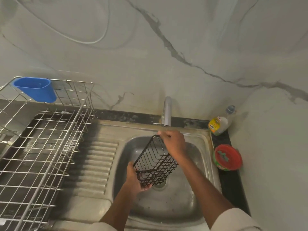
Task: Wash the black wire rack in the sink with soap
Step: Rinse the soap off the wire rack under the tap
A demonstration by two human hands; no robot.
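Pale sleeves (233, 219) frame the bottom of the view, and both forearms reach out over the steel sink (202, 140). Closest in, the left hand (135, 179) cups the lower end of the black wire rack (155, 165), fingers curled under its base. Further out, the right hand (173, 140) pinches the rack's top rim, held tilted above the basin, over the drain, just below the tap (166, 112). I can't tell whether water is running. Off to the right on the dark ledge sit a red tub (228, 157) and, beyond it, a bottle with a yellow label (218, 124); either may be the soap. On the left stands a steel dish rack (50, 130) with a blue cup (35, 89) hung on it. Wet wire is slippery, so releasing one hand to fetch soap could let the rack drop and clatter into the basin.
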